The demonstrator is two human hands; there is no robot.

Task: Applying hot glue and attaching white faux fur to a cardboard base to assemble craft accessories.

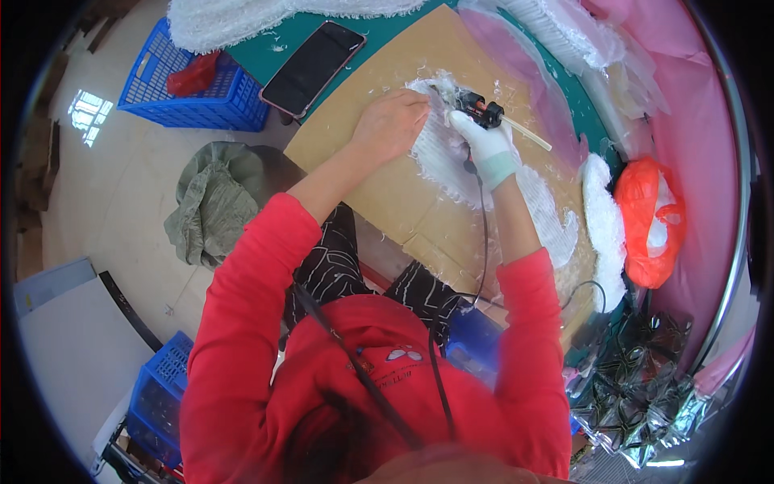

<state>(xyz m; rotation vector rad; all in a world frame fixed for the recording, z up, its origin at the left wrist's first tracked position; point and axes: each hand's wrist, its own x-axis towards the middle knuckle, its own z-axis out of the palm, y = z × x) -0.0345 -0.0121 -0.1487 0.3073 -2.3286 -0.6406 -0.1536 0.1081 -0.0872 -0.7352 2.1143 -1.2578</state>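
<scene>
My right hand (487,148), in a white glove, is closed round a black glue gun (477,106) with orange parts. A pale glue stick (528,134) sticks out of its back end, and a black cord (483,210) hangs from its handle. Its nozzle is hard to make out among white fluff. My bare left hand (393,123) rests beside it, its fingers drawn together at the edge of a white ribbed, fluffy fabric piece (445,165). The fabric lies on a brown cardboard sheet (363,173), passing under my right wrist.
A phone (313,68) lies on the green tabletop (278,40) beyond the cardboard. Blue crate (193,101) at far left holds something red. A grey-green cloth-covered thing (218,202) stands left. An orange plastic bag (649,218) and white fluffy strip (605,230) are at right.
</scene>
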